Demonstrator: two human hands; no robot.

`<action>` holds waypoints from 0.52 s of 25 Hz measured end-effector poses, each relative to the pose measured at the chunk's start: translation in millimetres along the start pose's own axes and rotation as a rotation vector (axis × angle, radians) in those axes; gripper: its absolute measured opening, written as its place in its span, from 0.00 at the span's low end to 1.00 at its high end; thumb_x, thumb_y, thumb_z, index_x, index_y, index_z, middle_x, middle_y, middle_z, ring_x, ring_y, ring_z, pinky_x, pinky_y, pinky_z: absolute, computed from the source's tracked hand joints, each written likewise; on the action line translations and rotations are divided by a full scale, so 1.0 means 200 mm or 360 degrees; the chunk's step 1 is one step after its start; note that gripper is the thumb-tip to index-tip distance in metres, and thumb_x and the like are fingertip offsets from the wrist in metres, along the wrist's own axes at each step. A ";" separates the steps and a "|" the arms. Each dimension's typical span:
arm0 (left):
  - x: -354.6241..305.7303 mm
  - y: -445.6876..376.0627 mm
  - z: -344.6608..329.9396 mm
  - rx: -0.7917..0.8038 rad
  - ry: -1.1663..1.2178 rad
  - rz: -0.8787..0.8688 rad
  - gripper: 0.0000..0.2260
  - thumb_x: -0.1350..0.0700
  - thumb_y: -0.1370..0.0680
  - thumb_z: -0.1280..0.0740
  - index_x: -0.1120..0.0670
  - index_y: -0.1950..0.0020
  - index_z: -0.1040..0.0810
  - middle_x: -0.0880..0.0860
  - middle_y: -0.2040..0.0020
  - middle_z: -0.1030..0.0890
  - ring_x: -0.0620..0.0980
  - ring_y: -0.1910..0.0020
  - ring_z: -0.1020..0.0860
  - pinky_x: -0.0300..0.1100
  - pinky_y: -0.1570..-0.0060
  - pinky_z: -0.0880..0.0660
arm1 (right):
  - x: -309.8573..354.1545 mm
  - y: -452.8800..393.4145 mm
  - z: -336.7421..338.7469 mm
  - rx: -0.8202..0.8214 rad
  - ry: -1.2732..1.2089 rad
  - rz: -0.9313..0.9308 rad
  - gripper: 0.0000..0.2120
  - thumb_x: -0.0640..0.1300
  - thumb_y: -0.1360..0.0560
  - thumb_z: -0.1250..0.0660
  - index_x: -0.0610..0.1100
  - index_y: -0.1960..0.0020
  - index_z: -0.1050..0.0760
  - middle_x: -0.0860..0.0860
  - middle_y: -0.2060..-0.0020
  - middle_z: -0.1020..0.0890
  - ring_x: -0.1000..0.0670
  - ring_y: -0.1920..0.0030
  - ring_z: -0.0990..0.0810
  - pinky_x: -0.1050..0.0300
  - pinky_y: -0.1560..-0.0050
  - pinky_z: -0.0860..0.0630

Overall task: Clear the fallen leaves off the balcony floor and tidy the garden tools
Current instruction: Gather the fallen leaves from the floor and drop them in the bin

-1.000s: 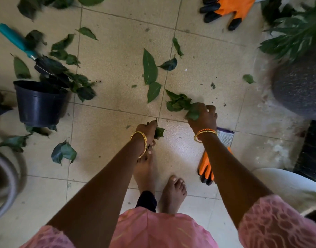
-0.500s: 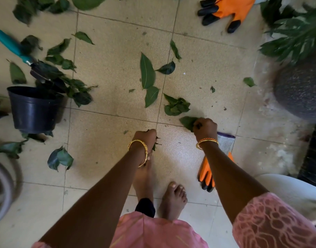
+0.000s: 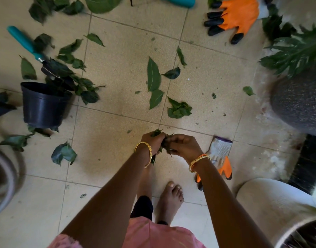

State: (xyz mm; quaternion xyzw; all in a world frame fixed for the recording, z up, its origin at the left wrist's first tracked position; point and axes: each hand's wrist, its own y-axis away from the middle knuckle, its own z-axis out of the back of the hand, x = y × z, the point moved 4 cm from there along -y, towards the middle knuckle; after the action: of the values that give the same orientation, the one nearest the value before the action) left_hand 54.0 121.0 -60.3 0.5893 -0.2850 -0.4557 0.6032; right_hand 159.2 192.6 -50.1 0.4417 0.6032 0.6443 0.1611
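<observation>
Green leaf wad (image 3: 158,135) sits clamped between both your hands, just above the near-centre tile. L hand (image 3: 153,141) has fingers curled round the wad; R hand (image 3: 183,146) pinches its edge, fingers bent, so the two fists touch. Step in hand, as judged: leaf pickup, bundling a handful. Tools untouched.

Next move calls for a drop spot. Black pot (image 3: 42,104) at left, upright, mouth open, looks the likeliest bin; cannot confirm. Then go for nearest litter: crumpled clump (image 3: 179,109) just far of your hands, two long leaves (image 3: 153,76) beyond it.

Tools: teal trowel (image 3: 28,45) far left, blade under a leaf pile touching the pot's far rim. Orange glove (image 3: 237,17) far right; 2nd glove (image 3: 220,154) just right of R wrist, partly under the arm.

Room: centre tiles open, good reach. Right side blocked by grey planter (image 3: 300,102) w/ foliage. Bare feet (image 3: 171,196) near, directly under the arms. Watch footing on loose leaves.
</observation>
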 end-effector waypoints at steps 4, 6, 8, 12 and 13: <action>0.01 -0.06 0.11 -0.0091 0.0092 0.0073 0.11 0.53 0.23 0.35 0.58 0.62 0.26 0.55 0.69 0.28 0.51 0.73 0.31 0.38 0.71 0.35 | 0.13 -0.14 0.07 -0.0153 0.0235 0.0082 0.04 0.35 0.25 0.34 0.42 0.57 0.24 0.45 0.59 0.18 0.45 0.57 0.19 0.52 0.53 0.21; 0.02 -0.11 0.16 -0.0103 0.0195 0.0119 0.10 0.55 0.24 0.35 0.58 0.62 0.27 0.55 0.69 0.28 0.50 0.73 0.30 0.34 0.75 0.34 | 0.23 -0.25 0.15 -0.0542 0.0970 0.0458 0.09 0.40 0.28 0.29 0.44 0.49 0.23 0.44 0.47 0.22 0.44 0.47 0.23 0.50 0.45 0.24; 0.05 -0.16 0.20 -0.0069 0.0308 0.0190 0.07 0.57 0.25 0.34 0.60 0.59 0.26 0.57 0.68 0.24 0.51 0.73 0.26 0.33 0.77 0.31 | 0.27 -0.36 0.16 -0.0597 0.1595 0.0674 0.25 0.44 0.31 0.26 0.46 0.36 0.27 0.41 0.35 0.33 0.41 0.38 0.32 0.47 0.39 0.29; 0.13 -0.23 0.22 0.0061 0.0551 0.0329 0.08 0.62 0.25 0.34 0.66 0.51 0.26 0.61 0.57 0.18 0.60 0.59 0.18 0.41 0.72 0.24 | 0.23 -0.50 0.11 -0.0595 0.2175 0.0696 0.26 0.41 0.25 0.32 0.48 0.29 0.34 0.40 0.34 0.37 0.39 0.35 0.35 0.44 0.38 0.27; 0.15 -0.24 0.23 0.0056 0.0571 0.0335 0.08 0.63 0.25 0.34 0.66 0.50 0.26 0.61 0.58 0.18 0.60 0.60 0.18 0.42 0.72 0.23 | 0.21 -0.51 0.09 -0.0633 0.2213 0.0741 0.23 0.39 0.24 0.35 0.47 0.29 0.33 0.40 0.36 0.34 0.39 0.37 0.33 0.45 0.40 0.26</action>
State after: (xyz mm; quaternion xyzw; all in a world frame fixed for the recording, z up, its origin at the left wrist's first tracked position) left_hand 16.3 80.0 -106.0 0.6384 -0.2407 -0.2730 0.6782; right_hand 116.8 257.9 -130.9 0.0123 0.3295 0.8883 -0.3197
